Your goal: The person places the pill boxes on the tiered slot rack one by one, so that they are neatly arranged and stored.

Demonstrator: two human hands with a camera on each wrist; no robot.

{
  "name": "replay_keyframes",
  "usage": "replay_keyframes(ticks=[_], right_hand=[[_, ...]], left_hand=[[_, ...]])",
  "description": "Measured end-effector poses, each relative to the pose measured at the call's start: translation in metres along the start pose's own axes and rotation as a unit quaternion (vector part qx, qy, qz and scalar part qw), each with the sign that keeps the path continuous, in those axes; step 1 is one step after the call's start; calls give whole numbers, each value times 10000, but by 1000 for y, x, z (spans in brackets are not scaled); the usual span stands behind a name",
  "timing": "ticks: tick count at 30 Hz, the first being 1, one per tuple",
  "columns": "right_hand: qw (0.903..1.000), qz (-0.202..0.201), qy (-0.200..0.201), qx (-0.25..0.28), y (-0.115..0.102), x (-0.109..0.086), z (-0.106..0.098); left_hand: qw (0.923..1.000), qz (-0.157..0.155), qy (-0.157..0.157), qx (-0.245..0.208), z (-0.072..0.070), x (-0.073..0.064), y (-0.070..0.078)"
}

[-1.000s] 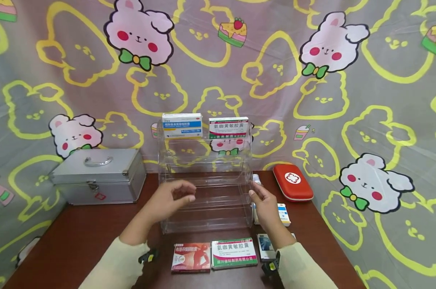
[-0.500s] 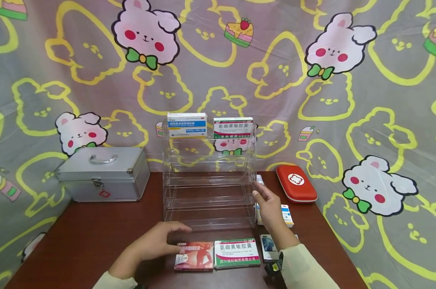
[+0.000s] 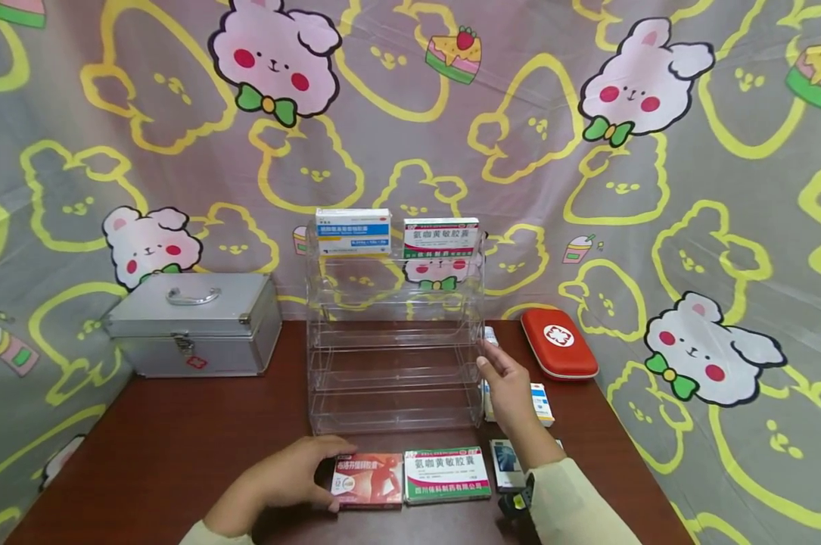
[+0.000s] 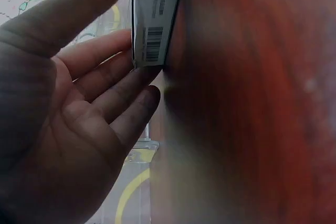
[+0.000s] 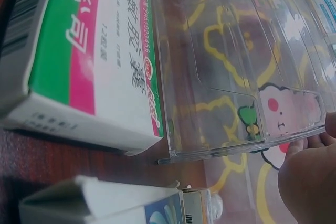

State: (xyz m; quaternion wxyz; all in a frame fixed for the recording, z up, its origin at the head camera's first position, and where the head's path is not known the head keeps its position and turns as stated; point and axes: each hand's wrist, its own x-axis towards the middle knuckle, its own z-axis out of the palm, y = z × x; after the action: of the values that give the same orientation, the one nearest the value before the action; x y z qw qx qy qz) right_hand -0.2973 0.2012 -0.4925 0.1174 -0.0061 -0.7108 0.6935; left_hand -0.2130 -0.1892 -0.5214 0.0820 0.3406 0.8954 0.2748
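Note:
My left hand [image 3: 289,475] spans the left end of a red medicine box [image 3: 369,484], thumb at its near edge and fingers at its far edge. Its white barcoded end [image 4: 153,27] faces the palm in the left wrist view. A clear acrylic tiered rack [image 3: 396,378] stands behind; my right hand [image 3: 511,390] holds its right side edge between thumb and fingers. Beside the red box lies a white, green and pink capsule box [image 3: 447,475]. The rack's top tier carries a blue and white box [image 3: 352,233] and another green and pink box [image 3: 440,238].
Partly behind my right forearm are a dark-pictured box [image 3: 508,463] and a white and blue box [image 3: 541,404]. A white bottle [image 3: 489,334] stands by the rack. A silver case [image 3: 195,325] sits at left, a red zip case [image 3: 558,343] at back right.
My left hand has come down from in front of the rack to the red medicine box and closed around its left end. The right hand stays at the rack's side.

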Motion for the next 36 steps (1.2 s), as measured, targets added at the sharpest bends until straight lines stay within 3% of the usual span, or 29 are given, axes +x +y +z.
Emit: replay_keyframes(ticks=[9,17,22,29,36], right_hand=[[10000,3,-11,-24,0,1,0],[10000,-59,21,-25,2,0,0],[9999,-140,8,-8,0,0,0],[10000,-43,-29,7,0,0,0],[10000,-55,-33,-22,-1,0,0]], left_hand=[[10000,-20,10,84,0,-2,-2],[9998,-62,45,-202,1,-5,-2],[9992,-61,234,-311,-1,-4,-2],[9945,49,587,-868,-4,-3,-6],[9930,140,1039,-552,-9,-6,-9]])
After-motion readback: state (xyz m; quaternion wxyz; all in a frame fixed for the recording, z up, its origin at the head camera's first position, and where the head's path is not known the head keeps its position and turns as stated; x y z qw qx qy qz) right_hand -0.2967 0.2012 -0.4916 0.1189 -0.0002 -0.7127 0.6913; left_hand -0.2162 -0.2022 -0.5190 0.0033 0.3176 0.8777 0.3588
